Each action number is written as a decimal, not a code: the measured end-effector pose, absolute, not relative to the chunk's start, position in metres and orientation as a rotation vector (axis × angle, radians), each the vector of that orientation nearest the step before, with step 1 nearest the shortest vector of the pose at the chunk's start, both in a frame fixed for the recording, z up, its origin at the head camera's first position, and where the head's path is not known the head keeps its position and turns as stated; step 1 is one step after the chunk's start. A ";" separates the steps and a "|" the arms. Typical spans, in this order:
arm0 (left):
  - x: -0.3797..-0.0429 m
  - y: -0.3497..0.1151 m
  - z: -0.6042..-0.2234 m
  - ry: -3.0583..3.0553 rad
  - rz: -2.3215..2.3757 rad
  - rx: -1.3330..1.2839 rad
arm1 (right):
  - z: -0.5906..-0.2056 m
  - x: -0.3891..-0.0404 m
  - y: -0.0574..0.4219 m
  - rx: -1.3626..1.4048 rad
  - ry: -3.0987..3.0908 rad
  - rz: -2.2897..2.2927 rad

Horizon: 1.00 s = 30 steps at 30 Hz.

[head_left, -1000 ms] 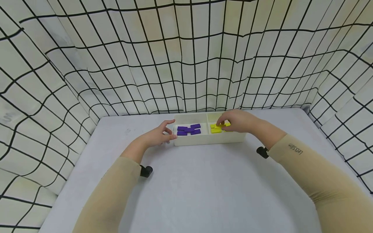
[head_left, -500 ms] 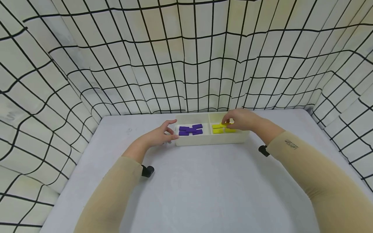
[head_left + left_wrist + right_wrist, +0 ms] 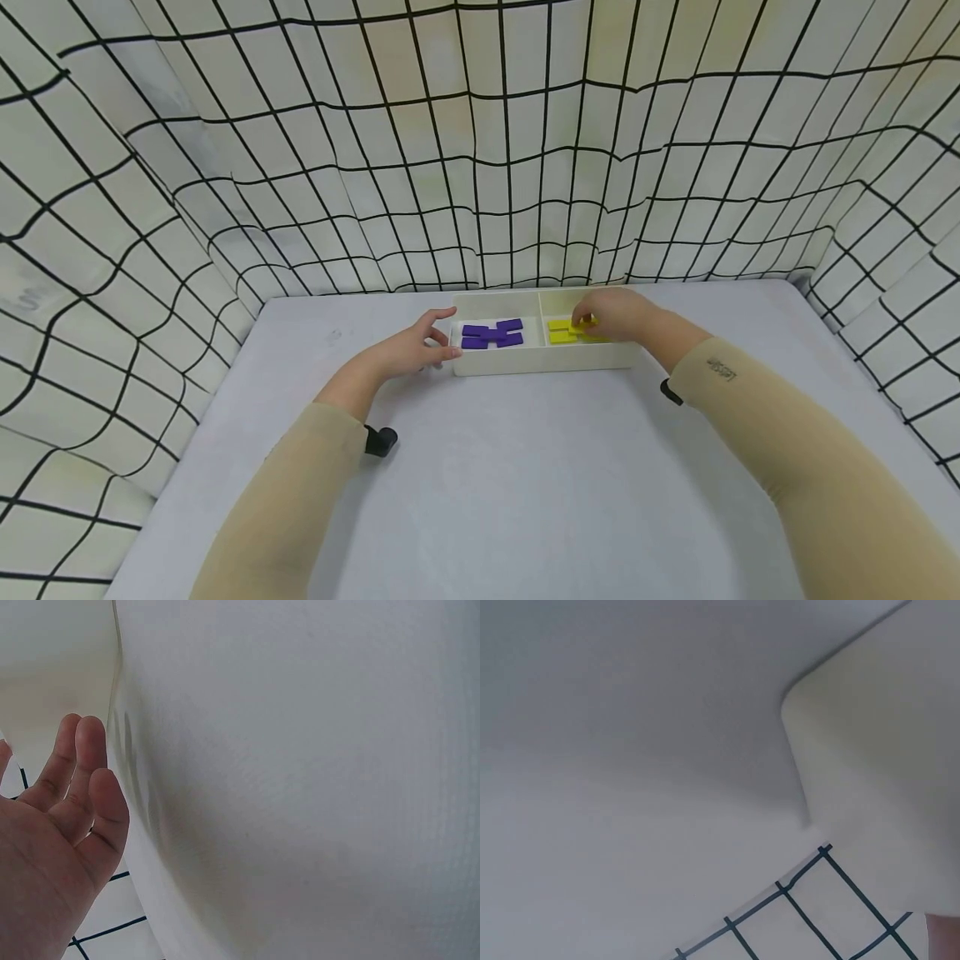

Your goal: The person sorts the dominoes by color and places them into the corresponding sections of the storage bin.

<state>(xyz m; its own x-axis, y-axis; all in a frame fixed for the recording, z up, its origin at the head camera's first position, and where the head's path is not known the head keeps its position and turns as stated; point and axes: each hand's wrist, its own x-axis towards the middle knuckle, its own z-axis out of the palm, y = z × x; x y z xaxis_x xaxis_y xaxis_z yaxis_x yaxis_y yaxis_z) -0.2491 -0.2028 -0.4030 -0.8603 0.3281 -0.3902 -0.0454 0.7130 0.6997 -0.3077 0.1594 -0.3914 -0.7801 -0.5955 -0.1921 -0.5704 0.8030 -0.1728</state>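
Note:
A white two-compartment box (image 3: 543,360) stands near the table's back edge in the head view. Flat purple tiles (image 3: 492,334) lie in its left compartment, one across the middle of the others. In the right compartment are several flat yellow tiles (image 3: 562,337). My right hand (image 3: 617,315) reaches in there with bent fingers and pinches a yellow tile, mostly hidden beneath it. My left hand (image 3: 411,346) is at the box's left end, thumb and index finger spread and touching it. Its other fingers (image 3: 91,742) are loosely bent beside the box wall in the left wrist view.
The box stands on a table (image 3: 517,483) with a pale cover. A white backing with black grid lines (image 3: 510,183) rises behind and along both sides. Only the box's outer corner (image 3: 847,735) and the tabletop fill most of the right wrist view.
My right hand has shifted slightly right and then lower over the yellow tiles, covering more of those on the right. My left hand stays at the box's end, and the purple tiles keep their arrangement.

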 end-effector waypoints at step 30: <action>-0.248 -0.205 -0.406 2.458 0.999 0.258 | -0.380 -0.303 0.170 -0.833 2.826 -0.197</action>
